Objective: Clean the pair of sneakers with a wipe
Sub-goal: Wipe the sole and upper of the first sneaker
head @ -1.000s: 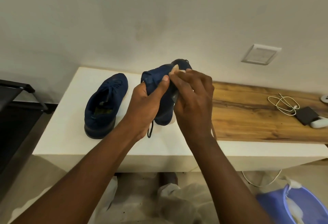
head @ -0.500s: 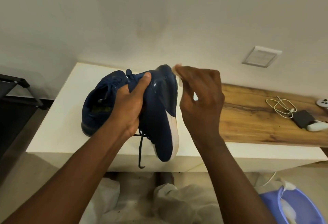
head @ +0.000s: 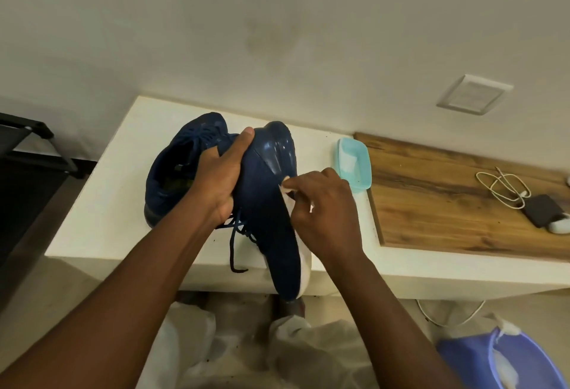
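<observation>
Sneaker (head: 271, 219) stays clasped in our left grip (head: 219, 182); right grip (head: 327, 212) pinches the wipe (head: 287, 185), now lower along its side.

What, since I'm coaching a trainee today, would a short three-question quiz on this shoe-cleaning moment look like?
1. True or false: the left hand grips the raised sneaker.
2. The wipe, pinched by the right hand, touches that sneaker's: A laces, B outer side, C inside.
3. Fill in: the other sneaker rests on the white ____.
Key: 1 true; 2 B; 3 table.
</observation>
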